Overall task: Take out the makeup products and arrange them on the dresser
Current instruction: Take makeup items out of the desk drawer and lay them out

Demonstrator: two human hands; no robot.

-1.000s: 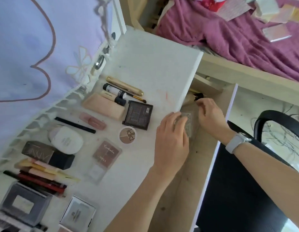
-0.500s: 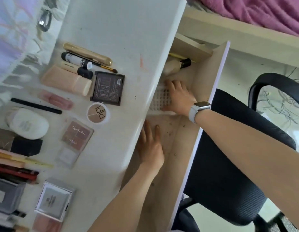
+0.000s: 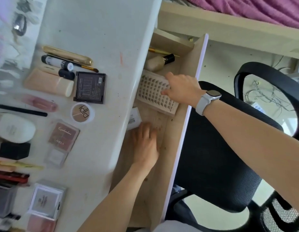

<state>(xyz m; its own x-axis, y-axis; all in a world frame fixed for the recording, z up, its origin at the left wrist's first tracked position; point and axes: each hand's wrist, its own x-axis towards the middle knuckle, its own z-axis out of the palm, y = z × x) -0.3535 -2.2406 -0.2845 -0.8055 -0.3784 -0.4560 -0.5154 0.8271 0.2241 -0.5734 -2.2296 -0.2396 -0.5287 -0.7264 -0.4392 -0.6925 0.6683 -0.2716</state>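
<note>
Since the earlier frame the right hand [image 3: 182,90] is tilting the lash tray [image 3: 155,92] up off the drawer [image 3: 182,124] floor, fingers curled round its near edge, while the left hand [image 3: 146,144] is lying flat and open, fingertips touching a small white box [image 3: 134,118]. Emptying the drawer is under way; next probably comes lifting the tray leftward onto the dresser [image 3: 102,27], past the foundation bottle [image 3: 158,62] just beyond the grip.

- A bedroom at home: a bed with a purple blanket [image 3: 256,9] stands at the far right.
- Near it, a white dresser [image 3: 102,27] is covered with makeup products [image 3: 50,101].
- A black office chair [image 3: 217,148] sits right of the open drawer [image 3: 182,131].
</note>
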